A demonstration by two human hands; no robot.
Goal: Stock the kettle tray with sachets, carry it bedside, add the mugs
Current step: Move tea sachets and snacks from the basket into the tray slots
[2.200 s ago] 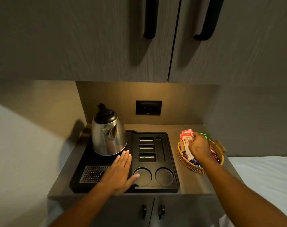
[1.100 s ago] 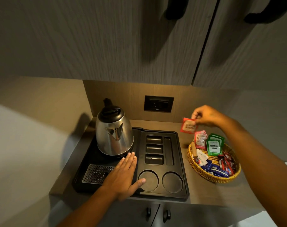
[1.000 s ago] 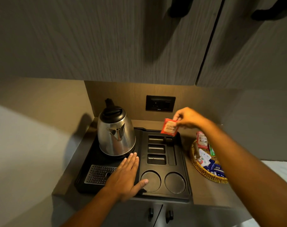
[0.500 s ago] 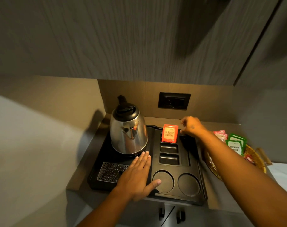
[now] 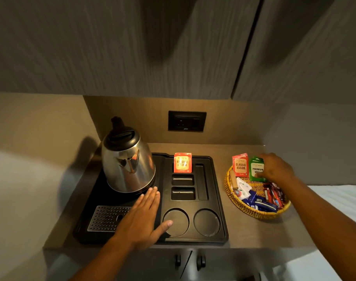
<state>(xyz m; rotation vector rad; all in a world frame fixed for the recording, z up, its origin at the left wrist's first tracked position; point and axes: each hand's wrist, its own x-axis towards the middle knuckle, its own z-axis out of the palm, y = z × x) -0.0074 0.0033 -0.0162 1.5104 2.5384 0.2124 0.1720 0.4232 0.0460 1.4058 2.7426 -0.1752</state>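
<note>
Since half a second ago, the right hand has left the black kettle tray and moved back to the wicker basket on the counter to the tray's right. One red "Classic Assam" sachet now stands upright in the rearmost of the tray's three small slots, free of both hands and well apart from the right one. The right hand hovers over the basket's back edge, its fingers touching a green "Premium Green" sachet; whether they have closed on it cannot be told. Just left of that stands a second red sachet, and blue and red stick packets lie in the basket's front half. The left hand lies flat on the tray, palm down, fingers together and thumb spread toward the nearer round mug recess. Its fingertips almost reach the base of the steel kettle, which sits on the tray's rear left. Both mug recesses are empty. A dark wall socket sits behind the tray.
</note>
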